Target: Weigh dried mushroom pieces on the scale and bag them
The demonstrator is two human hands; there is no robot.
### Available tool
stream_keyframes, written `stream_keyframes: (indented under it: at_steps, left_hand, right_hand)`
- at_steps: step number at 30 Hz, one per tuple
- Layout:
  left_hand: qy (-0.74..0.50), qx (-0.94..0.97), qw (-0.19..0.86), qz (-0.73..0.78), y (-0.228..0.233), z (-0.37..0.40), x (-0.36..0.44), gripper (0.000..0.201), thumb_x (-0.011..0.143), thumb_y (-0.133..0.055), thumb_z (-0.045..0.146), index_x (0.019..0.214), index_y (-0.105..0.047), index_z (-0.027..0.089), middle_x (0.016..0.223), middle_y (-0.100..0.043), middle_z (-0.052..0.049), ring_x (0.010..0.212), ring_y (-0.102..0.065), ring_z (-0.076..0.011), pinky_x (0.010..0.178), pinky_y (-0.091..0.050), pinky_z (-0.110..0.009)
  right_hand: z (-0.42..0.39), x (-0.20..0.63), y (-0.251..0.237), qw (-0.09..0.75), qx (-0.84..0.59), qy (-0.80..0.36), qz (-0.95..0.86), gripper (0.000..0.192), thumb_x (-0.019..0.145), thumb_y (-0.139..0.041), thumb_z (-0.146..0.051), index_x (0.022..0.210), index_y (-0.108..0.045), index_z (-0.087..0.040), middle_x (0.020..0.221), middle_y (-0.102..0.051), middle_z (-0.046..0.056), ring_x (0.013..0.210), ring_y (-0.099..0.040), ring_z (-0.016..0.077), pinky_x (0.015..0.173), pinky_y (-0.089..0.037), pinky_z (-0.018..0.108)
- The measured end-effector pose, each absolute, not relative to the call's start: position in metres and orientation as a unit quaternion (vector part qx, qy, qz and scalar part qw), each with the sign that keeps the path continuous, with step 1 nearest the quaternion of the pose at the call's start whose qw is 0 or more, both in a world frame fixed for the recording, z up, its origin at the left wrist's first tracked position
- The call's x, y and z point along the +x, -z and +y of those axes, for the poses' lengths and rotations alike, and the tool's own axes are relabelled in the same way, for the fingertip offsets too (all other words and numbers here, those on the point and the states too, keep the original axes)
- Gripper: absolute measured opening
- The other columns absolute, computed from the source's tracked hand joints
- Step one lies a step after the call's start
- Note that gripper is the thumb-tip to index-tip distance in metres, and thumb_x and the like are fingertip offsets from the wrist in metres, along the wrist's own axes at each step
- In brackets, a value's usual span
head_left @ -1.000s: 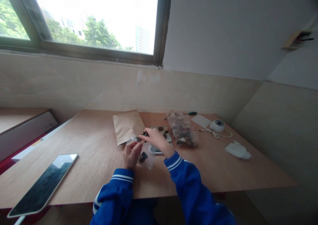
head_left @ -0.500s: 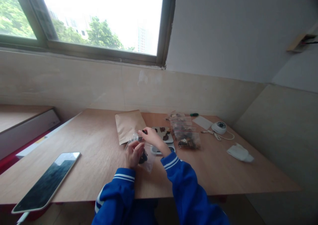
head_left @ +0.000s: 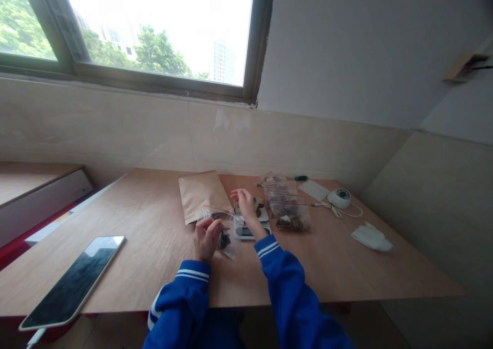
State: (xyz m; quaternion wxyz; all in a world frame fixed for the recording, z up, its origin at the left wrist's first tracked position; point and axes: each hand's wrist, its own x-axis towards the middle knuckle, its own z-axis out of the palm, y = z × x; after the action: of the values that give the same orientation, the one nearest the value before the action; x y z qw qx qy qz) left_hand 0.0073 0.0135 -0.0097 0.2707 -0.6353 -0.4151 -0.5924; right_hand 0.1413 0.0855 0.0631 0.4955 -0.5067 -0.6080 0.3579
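Note:
A clear zip bag [head_left: 231, 247] with dark dried pieces in it is pinched at its left side by my left hand [head_left: 207, 240]. My right hand [head_left: 245, 205] is over the left part of a small white digital scale [head_left: 264, 216], its fingers loosely stretched toward the left and nothing visible in them. Several brown dried pieces [head_left: 259, 206] lie on the scale's platform, partly hidden by that hand. Behind the bag, a brown paper pouch [head_left: 201, 192] lies flat on the table.
Filled zip bags [head_left: 291, 217] lie in an overlapping row right of the scale. Farther right are a green-handled tool [head_left: 301, 178], a white card [head_left: 314, 190], a white round camera [head_left: 339, 198] with a cable, and crumpled white tissue [head_left: 372, 236]. A phone [head_left: 75, 282] rests at left.
My right hand has moved from the bag's mouth rightward and up over the scale; the dark piece at its fingertips no longer shows there. My left hand stays on the bag, whose top edge now shows.

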Motion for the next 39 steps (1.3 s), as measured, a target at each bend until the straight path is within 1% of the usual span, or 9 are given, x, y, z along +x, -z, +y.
stream_keyframes:
  at_steps: [3,5,9,13,18,22,27,32,39]
  left_hand:
    - [0.595,-0.620,0.269,-0.434,0.009,0.014,0.007,0.019,0.081,-0.058,0.015,0.099,-0.060,0.023,0.090,-0.052,-0.002,0.073,-0.058,-0.0106,0.063,-0.050,-0.023]
    - [0.596,-0.615,0.267,-0.442,0.009,0.014,0.007,0.019,0.082,-0.058,0.016,0.100,-0.059,0.022,0.090,-0.051,-0.002,0.074,-0.057,-0.0109,0.063,-0.050,-0.023]
    - [0.589,-0.620,0.272,-0.441,0.009,0.014,0.007,0.020,0.081,-0.059,0.015,0.100,-0.058,0.022,0.090,-0.050,-0.002,0.075,-0.056,-0.0108,0.064,-0.050,-0.022]
    - [0.590,-0.620,0.270,-0.442,0.009,0.014,0.007,0.020,0.081,-0.059,0.014,0.099,-0.058,0.022,0.091,-0.050,-0.003,0.077,-0.055,-0.0112,0.064,-0.050,-0.022]
    - [0.587,-0.620,0.266,-0.448,0.009,0.014,0.007,0.020,0.081,-0.060,0.014,0.099,-0.058,0.021,0.092,-0.049,-0.003,0.074,-0.054,-0.0098,0.062,-0.049,-0.020]
    - [0.587,-0.618,0.261,-0.453,0.010,0.015,0.007,0.019,0.081,-0.060,0.016,0.099,-0.058,0.022,0.092,-0.049,-0.003,0.073,-0.056,-0.0097,0.061,-0.050,-0.021]
    - [0.607,-0.609,0.245,-0.447,0.011,0.015,0.007,0.018,0.081,-0.059,0.016,0.097,-0.060,0.022,0.091,-0.050,-0.002,0.072,-0.057,-0.0096,0.059,-0.050,-0.021]
    - [0.597,-0.613,0.249,-0.454,0.012,0.017,0.008,0.017,0.082,-0.058,0.017,0.098,-0.060,0.022,0.090,-0.051,-0.003,0.072,-0.057,-0.0100,0.060,-0.051,-0.022]
    - [0.609,-0.611,0.239,-0.446,0.010,0.016,0.008,0.016,0.081,-0.059,0.017,0.095,-0.061,0.023,0.089,-0.052,-0.002,0.072,-0.056,-0.0104,0.059,-0.048,-0.021]
  right_hand:
    - [0.084,0.149,-0.040,0.362,-0.546,-0.150,-0.740,0.019,0.084,-0.047,-0.022,0.092,-0.063,-0.017,0.102,-0.062,0.012,0.101,-0.053,0.0238,0.090,-0.041,0.038]
    - [0.080,0.151,-0.028,0.272,-0.558,-0.046,-0.783,0.023,0.083,-0.054,-0.027,0.100,-0.063,-0.016,0.112,-0.057,0.015,0.107,-0.048,0.0279,0.093,-0.037,0.042]
    - [0.074,0.149,-0.021,0.186,-0.570,0.049,-0.799,0.023,0.086,-0.052,-0.029,0.101,-0.062,-0.014,0.116,-0.054,0.018,0.109,-0.043,0.0302,0.094,-0.031,0.045]
    - [0.073,0.150,-0.032,0.206,-0.573,0.043,-0.792,0.018,0.084,-0.057,-0.028,0.096,-0.063,-0.018,0.106,-0.059,0.013,0.103,-0.047,0.0279,0.090,-0.033,0.042]
    - [0.069,0.158,-0.064,0.382,-0.589,-0.021,-0.712,0.019,0.082,-0.060,-0.032,0.095,-0.063,-0.018,0.096,-0.065,0.008,0.096,-0.053,0.0244,0.086,-0.037,0.038]
    - [0.061,0.167,-0.089,0.459,-0.461,-0.110,-0.751,0.027,0.085,-0.055,-0.040,0.101,-0.064,-0.021,0.103,-0.064,0.006,0.098,-0.056,0.0200,0.089,-0.040,0.033]
    - [0.069,0.198,-0.068,0.400,-0.501,-0.086,-0.762,0.040,0.090,-0.043,-0.042,0.119,-0.057,-0.020,0.125,-0.054,0.012,0.120,-0.046,0.0231,0.102,-0.032,0.039]
    - [0.087,0.232,-0.021,0.223,-0.618,-0.057,-0.752,0.065,0.082,-0.052,-0.050,0.137,-0.039,-0.017,0.146,-0.030,0.017,0.136,-0.024,0.0318,0.105,-0.026,0.045]
    - [0.097,0.232,-0.020,0.205,-0.626,-0.010,-0.752,0.049,0.083,-0.052,-0.045,0.123,-0.050,-0.017,0.120,-0.053,0.015,0.112,-0.049,0.0284,0.093,-0.035,0.040]
